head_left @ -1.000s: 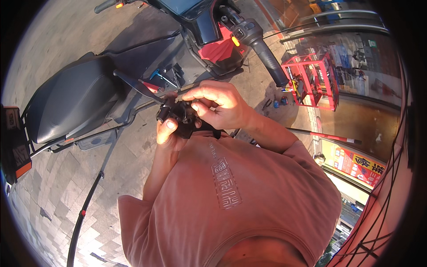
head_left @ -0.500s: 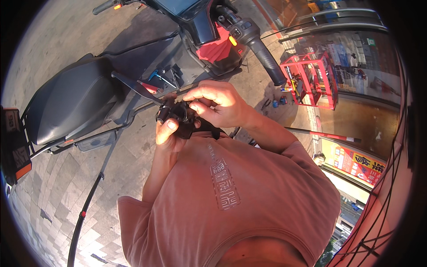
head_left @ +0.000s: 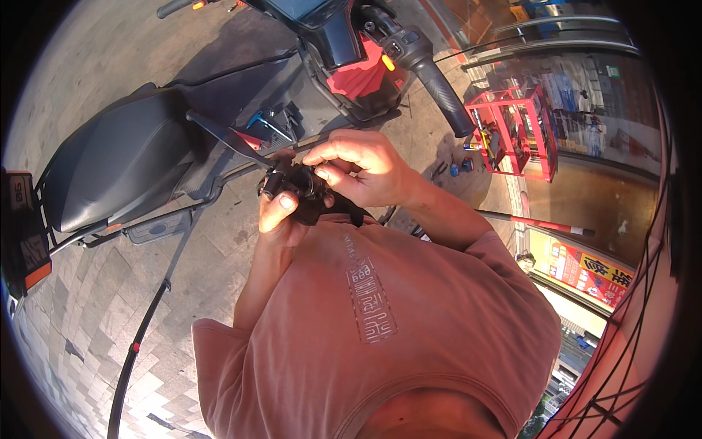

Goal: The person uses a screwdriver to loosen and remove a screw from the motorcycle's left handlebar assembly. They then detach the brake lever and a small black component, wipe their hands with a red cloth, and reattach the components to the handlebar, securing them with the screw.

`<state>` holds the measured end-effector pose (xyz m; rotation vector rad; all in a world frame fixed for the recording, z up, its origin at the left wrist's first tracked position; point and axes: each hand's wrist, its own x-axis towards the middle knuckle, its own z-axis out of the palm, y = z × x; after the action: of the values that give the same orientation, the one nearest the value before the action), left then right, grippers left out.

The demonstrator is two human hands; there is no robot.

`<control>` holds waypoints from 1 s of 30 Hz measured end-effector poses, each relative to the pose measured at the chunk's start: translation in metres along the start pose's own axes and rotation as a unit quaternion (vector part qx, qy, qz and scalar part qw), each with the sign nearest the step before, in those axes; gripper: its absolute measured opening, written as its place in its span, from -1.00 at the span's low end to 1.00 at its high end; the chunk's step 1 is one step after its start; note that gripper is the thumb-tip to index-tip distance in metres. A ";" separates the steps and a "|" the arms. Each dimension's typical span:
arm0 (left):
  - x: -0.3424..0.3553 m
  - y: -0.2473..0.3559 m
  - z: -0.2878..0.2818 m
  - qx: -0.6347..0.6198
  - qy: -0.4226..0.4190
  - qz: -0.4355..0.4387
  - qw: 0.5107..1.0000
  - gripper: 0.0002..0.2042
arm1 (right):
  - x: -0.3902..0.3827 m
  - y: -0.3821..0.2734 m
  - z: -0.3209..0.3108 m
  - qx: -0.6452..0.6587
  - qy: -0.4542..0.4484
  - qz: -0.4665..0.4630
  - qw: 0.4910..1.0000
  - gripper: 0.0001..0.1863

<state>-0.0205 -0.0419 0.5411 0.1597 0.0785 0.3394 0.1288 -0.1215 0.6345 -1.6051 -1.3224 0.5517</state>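
Observation:
My left hand is wrapped round a black brake lever assembly in front of my chest, with the thumb on its near side. Its long lever points up and left toward the scooter seat. Over the right side of the assembly, my right hand holds thumb and forefinger curled together in a pinch. Whatever lies between those fingertips is too small or hidden to make out.
A black electric scooter stands ahead, its seat at left and its handlebar grip near my right forearm. On its footboard lie a blue-handled tool and other tools. A red tool rack stands at right, blue containers beside it.
The black brake lever assembly has turned slightly in my left hand, showing a rounded opening. My right hand stays pinched beside it, hardly moved. The view has shifted a little.

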 end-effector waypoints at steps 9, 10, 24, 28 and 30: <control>0.003 0.001 0.015 0.073 0.029 0.083 0.993 -0.20 | -0.005 -0.004 0.005 0.031 0.038 0.065 0.997 -0.83; 0.002 0.001 0.016 0.084 0.035 0.098 0.991 -0.19 | -0.005 -0.004 0.005 0.029 0.052 0.052 0.997 -0.83; 0.002 -0.003 0.014 0.087 0.064 0.104 0.989 -0.16 | 0.003 -0.005 0.006 -0.128 0.040 -0.001 0.991 -0.78; 0.002 -0.002 0.014 0.083 0.081 0.105 0.988 -0.16 | 0.005 -0.001 0.010 -0.143 0.070 -0.039 0.987 -0.78; 0.003 -0.002 0.012 0.083 0.080 0.104 0.988 -0.16 | 0.005 0.000 0.010 -0.152 0.065 -0.033 0.986 -0.77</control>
<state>-0.0155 -0.0446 0.5528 0.3073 0.2512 0.5549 0.1218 -0.1129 0.6311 -1.8020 -1.4049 0.2072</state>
